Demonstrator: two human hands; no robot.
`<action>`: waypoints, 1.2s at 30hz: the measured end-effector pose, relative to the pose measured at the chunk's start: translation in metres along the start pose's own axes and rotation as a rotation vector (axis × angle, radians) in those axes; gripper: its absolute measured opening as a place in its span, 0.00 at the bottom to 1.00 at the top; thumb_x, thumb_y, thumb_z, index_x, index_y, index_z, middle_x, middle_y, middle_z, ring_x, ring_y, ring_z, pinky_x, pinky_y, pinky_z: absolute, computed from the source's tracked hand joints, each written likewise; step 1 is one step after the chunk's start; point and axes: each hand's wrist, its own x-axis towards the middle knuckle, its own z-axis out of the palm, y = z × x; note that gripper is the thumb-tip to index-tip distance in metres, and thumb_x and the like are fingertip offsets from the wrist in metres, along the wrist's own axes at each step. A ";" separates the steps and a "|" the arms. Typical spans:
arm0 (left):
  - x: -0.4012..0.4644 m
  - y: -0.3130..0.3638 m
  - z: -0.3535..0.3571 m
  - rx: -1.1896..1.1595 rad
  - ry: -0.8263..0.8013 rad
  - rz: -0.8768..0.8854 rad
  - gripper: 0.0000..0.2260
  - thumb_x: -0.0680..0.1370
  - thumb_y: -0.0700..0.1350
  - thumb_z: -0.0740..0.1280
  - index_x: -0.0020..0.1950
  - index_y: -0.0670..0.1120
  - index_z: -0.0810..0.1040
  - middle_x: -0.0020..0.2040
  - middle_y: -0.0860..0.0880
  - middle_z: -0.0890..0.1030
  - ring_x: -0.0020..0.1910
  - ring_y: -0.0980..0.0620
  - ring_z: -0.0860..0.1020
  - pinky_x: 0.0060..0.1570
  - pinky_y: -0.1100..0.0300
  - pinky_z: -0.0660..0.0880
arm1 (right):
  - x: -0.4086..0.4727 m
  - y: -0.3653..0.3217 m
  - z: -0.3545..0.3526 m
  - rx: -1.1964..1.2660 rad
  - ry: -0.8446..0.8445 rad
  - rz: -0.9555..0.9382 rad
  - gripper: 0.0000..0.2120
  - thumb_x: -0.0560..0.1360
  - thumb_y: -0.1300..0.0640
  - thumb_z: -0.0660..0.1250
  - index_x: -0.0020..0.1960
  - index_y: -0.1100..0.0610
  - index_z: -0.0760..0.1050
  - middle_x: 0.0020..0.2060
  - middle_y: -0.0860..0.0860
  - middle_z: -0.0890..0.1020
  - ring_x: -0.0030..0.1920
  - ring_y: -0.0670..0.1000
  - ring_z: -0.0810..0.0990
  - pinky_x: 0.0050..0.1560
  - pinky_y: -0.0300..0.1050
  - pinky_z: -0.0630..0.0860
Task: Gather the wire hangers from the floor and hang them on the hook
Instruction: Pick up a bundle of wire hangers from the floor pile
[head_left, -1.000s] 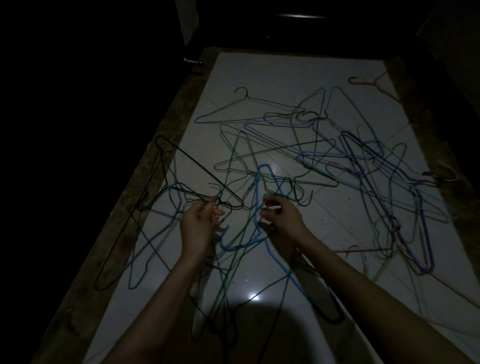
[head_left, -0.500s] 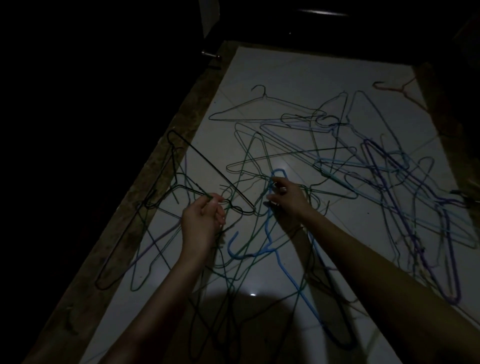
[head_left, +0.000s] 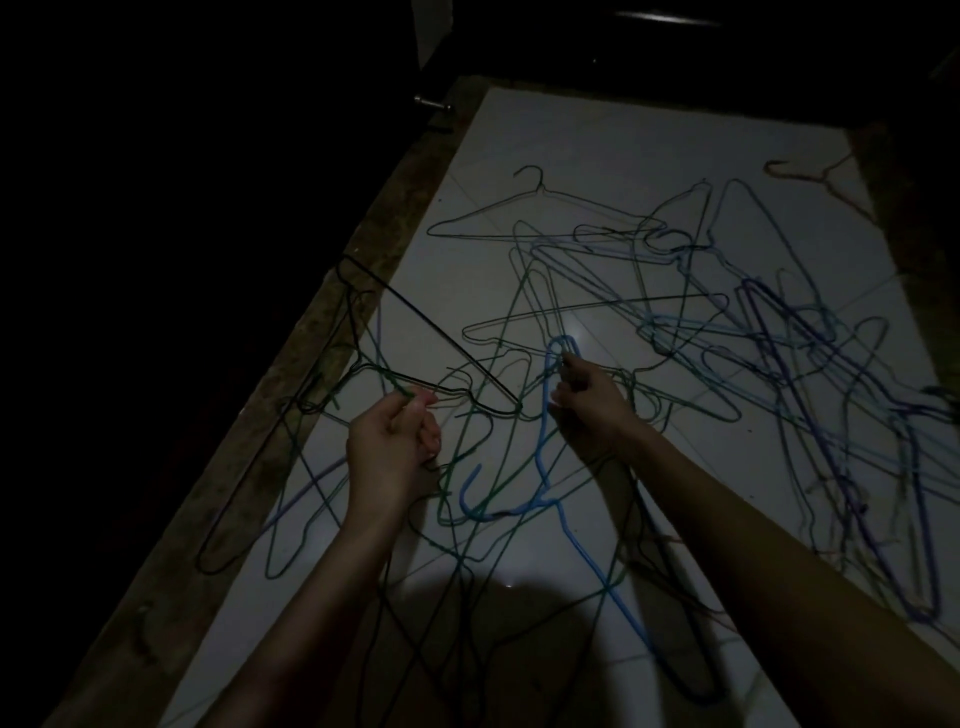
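Where the dark room gives way, a pale tiled floor (head_left: 649, 150) carries tangled wire hangers (head_left: 675, 312). Left hand (head_left: 389, 452) pinches a green hanger (head_left: 395, 387); right hand (head_left: 587, 400) seemingly grasps a blue hanger (head_left: 543, 431).

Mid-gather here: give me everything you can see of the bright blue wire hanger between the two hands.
The bright blue coated wire hanger lies tangled among green hangers on the white tiled floor. Its rounded far corner sits at the right hand, whose fingers curl around the wire there. Its hook curves open toward the left hand, which does not touch it. One long side runs toward the camera, passing under darker wires.
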 end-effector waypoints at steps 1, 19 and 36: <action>-0.001 0.001 0.001 0.012 -0.001 0.006 0.08 0.81 0.35 0.57 0.47 0.39 0.75 0.30 0.46 0.72 0.24 0.65 0.71 0.28 0.73 0.68 | 0.001 0.000 -0.002 0.015 0.010 0.014 0.31 0.75 0.71 0.63 0.75 0.61 0.57 0.67 0.62 0.69 0.67 0.63 0.69 0.56 0.44 0.73; -0.001 -0.005 0.003 -0.023 -0.048 -0.038 0.12 0.81 0.36 0.57 0.41 0.44 0.76 0.26 0.50 0.71 0.24 0.60 0.70 0.29 0.67 0.69 | -0.007 -0.015 0.003 0.211 -0.052 -0.001 0.32 0.76 0.71 0.62 0.76 0.55 0.56 0.64 0.62 0.71 0.41 0.54 0.77 0.34 0.38 0.77; 0.003 0.017 0.001 -0.050 -0.044 0.062 0.13 0.81 0.35 0.57 0.40 0.46 0.75 0.22 0.56 0.72 0.22 0.61 0.68 0.24 0.69 0.65 | -0.008 0.002 -0.013 -0.024 0.049 -0.051 0.24 0.78 0.71 0.56 0.73 0.61 0.61 0.68 0.58 0.69 0.65 0.53 0.71 0.58 0.37 0.69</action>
